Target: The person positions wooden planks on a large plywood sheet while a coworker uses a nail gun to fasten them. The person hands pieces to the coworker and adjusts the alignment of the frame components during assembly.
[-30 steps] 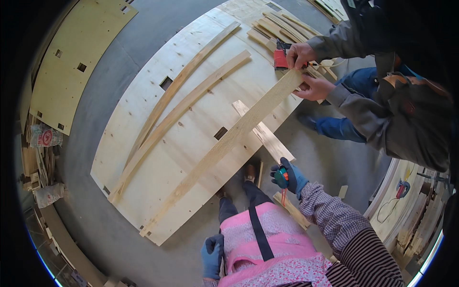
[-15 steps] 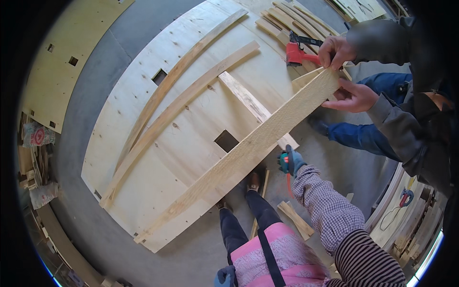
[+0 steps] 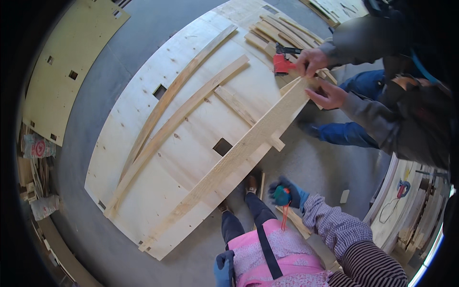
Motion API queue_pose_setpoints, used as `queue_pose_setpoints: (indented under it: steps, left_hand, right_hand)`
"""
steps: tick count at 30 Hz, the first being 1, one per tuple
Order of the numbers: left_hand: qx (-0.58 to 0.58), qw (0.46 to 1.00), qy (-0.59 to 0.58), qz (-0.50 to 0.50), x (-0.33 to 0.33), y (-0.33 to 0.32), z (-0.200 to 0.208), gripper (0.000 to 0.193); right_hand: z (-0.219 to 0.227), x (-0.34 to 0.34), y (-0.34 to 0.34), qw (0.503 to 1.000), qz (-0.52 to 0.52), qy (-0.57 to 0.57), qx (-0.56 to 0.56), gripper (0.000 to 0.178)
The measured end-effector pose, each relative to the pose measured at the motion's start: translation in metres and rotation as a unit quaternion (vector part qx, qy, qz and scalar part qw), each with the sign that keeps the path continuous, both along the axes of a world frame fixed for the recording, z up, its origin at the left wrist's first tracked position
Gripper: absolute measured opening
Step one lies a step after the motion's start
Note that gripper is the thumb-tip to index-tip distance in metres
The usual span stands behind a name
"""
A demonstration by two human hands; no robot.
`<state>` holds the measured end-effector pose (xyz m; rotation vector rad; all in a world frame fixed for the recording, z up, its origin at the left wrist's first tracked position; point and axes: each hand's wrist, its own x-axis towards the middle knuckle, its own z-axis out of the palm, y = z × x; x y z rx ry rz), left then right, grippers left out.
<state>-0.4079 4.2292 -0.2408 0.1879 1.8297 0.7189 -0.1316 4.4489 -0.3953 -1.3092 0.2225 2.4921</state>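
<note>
Tape measure [image 3: 282, 195] in the gloved right hand [image 3: 294, 192]

The right hand grasps it, orange strap [image 3: 285, 216] dangling, off the near edge of the plywood sheet [image 3: 124, 126]. The left hand [image 3: 224, 269] is low, fingers curled; whether it holds anything, one cannot tell. A long board [image 3: 229, 160] slants across the sheet, over a short plank [image 3: 234, 104]. A co-worker's hands [image 3: 332, 95] hold the board's far right end, near a red nail gun [image 3: 281, 64]. Two curved strips [image 3: 191, 65] lie farther left.
</note>
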Motion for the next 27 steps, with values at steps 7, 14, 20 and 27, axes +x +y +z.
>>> queue_pose_setpoints:
  steps: [7, 14, 20, 27]
  left_hand:
    - [0.072, 0.996, -0.012, -0.049, -0.039, 0.028, 0.019, 0.019]
    - [0.162, 0.972, -0.172, -0.010, -0.073, 0.052, 0.069, 0.041]
    - [0.245, 0.936, -0.197, -0.156, -0.079, 0.058, 0.084, 0.039]
    - [0.223, 0.921, -0.251, -0.198, -0.078, 0.051, 0.094, 0.048]
  right_hand:
    - [0.151, -0.097, -0.061, 0.983, 0.101, 0.030, 0.151, 0.052]
    - [0.224, -0.189, -0.113, 0.828, 0.180, -0.209, 0.488, 0.063]
    - [0.249, -0.207, -0.133, 0.688, 0.231, -0.298, 0.621, 0.068]
    - [0.271, -0.207, -0.148, 0.656, 0.248, -0.349, 0.622, 0.067]
